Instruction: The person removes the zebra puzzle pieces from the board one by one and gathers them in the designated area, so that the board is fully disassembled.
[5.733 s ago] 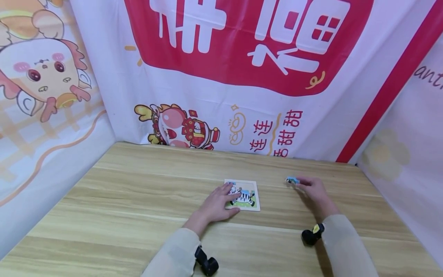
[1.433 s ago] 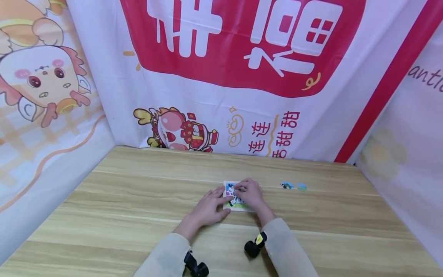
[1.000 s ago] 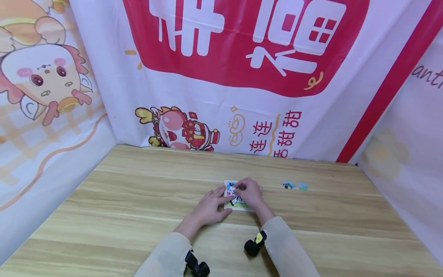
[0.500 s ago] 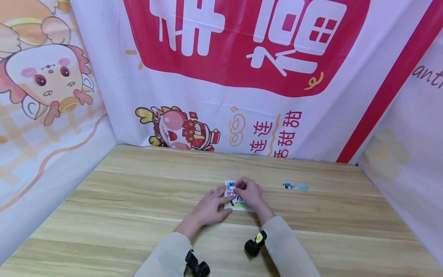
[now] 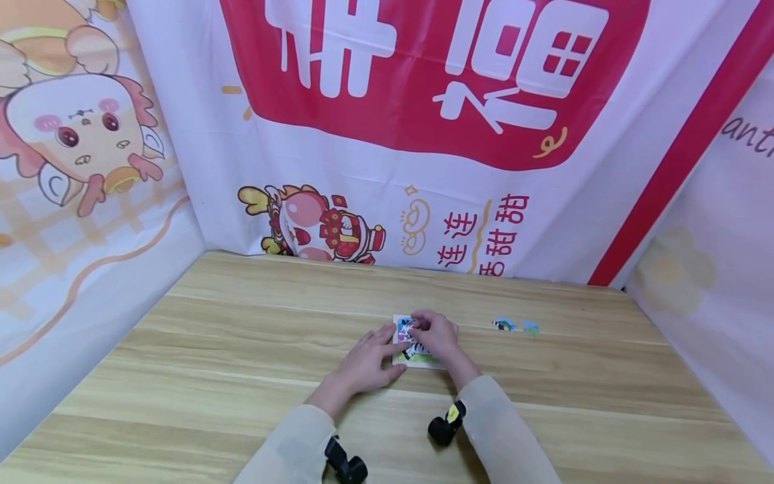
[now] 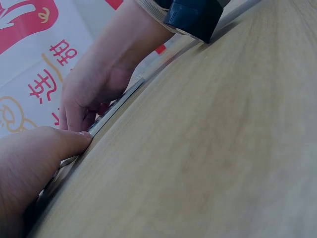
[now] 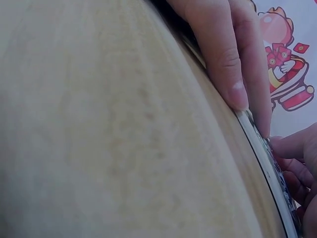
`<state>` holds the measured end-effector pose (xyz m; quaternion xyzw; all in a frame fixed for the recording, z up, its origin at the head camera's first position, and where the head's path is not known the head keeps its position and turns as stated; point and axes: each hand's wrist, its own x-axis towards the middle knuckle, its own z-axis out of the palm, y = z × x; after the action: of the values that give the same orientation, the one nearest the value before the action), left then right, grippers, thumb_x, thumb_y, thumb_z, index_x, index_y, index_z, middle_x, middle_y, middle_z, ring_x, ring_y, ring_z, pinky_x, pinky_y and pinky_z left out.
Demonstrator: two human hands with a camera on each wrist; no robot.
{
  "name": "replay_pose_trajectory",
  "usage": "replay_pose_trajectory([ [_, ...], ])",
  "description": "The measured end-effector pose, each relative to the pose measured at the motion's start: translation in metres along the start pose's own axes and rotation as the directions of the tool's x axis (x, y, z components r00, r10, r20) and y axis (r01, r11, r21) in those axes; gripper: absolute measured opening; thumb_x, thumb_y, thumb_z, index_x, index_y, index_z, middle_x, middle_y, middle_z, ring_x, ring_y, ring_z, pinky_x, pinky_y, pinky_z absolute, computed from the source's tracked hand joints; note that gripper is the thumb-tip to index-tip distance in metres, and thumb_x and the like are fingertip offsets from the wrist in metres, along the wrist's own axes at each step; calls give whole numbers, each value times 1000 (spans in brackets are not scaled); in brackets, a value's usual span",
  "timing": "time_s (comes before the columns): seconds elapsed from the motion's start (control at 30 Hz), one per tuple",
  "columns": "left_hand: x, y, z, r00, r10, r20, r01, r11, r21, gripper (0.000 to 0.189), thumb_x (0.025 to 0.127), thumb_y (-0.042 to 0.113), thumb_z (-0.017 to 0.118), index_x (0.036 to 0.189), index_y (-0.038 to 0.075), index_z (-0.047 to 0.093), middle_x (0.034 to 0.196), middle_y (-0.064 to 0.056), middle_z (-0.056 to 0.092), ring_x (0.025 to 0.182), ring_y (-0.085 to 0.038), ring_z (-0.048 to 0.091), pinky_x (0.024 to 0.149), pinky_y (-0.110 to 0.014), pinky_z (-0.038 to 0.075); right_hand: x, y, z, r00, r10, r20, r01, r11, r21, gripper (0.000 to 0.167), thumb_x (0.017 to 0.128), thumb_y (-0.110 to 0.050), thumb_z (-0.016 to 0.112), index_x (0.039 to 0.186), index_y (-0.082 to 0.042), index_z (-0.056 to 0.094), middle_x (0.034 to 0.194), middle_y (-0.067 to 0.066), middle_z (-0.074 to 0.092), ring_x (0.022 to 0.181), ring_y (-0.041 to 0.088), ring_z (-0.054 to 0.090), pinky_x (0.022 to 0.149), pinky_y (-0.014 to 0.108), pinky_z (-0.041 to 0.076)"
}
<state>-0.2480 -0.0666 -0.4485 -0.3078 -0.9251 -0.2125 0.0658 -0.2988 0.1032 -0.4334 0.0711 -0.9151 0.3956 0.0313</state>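
Zebra board: the zebra puzzle board (image 5: 417, 365) lay flat on the wood-grain table (image 5: 242, 349), partly covered by both hands, its thin edge showing in each wrist view
Left hand: the left hand (image 5: 365, 363) was spread at the left side, index finger straight over the zebra, thumb against the near edge, a steadying touch by the look of it
Right hand: the right hand (image 5: 439, 338) was bent over the far right part, thumb and fingertips drawn close together at the surface; whether they pinched anything could not be told
Loose pair: a dark-and-blue piece (image 5: 504, 325) and a blue-green piece (image 5: 531, 327) lay side by side to the right, just apart, neither touched
Weight and feel: all of it was probably light and stiff, likely smooth enough to skid under a sideways push, sturdy except at thin corners
Where to hold: the rim seemed the best place to pin the base; each loose piece called for a fingertip pinch on opposite edges, being too flat to grasp otherwise
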Motion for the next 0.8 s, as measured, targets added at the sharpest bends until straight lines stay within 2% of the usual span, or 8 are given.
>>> replay_pose_trajectory([
  [0.27, 0, 1, -1, 1000, 3, -1, -3, 1000, -16, 46, 84, 41, 49, 124, 20, 48, 137, -15, 26, 125, -27, 20, 100, -45, 16, 3, 1, -2, 1000, 9, 26, -10, 1000, 11, 23, 75, -16, 66, 98, -12, 63, 74, -8, 61, 78, 12, 55, 88, 43, 21],
  [0.37, 0, 0, -1, 1000, 3, -1, -3, 1000, -13, 46, 84, 41, 49, 124, 20, 48, 137, -15, 26, 125, -27, 20, 100, -45, 16, 4, 3, -4, 999, 15, 38, -18, 998, 65, 25, 75, -13, 66, 99, -10, 63, 75, -6, 61, 77, 13, 55, 88, 40, 29],
  [0.5, 0, 0, 0, 1000, -1, 0, 1, 1000, -5, 46, 83, 42, 49, 124, 20, 49, 137, -15, 26, 125, -27, 21, 100, -45, 16, 4, 5, -7, 999, 7, 47, -15, 986, 165, 30, 73, -7, 67, 102, -5, 61, 76, -1, 60, 74, 14, 54, 76, 33, 43],
  [0.67, 0, 0, -1, 1000, -12, 5, 12, 1000, -13, 46, 83, 42, 49, 124, 22, 48, 137, -14, 26, 125, -26, 20, 100, -45, 16, 6, 10, -17, 998, 24, 55, -36, 973, 229, 33, 72, -6, 67, 105, -6, 61, 79, 1, 60, 76, 16, 54, 74, 32, 44],
  [0.8, 0, 1, -1, 1000, -22, 9, 22, 1000, -16, 46, 83, 43, 49, 125, 23, 47, 138, -13, 24, 126, -26, 19, 100, -44, 15, 7, 14, -27, 995, 83, 55, -94, 960, 263, 35, 74, -9, 66, 108, -10, 59, 85, 0, 59, 81, 16, 53, 77, 32, 43],
])
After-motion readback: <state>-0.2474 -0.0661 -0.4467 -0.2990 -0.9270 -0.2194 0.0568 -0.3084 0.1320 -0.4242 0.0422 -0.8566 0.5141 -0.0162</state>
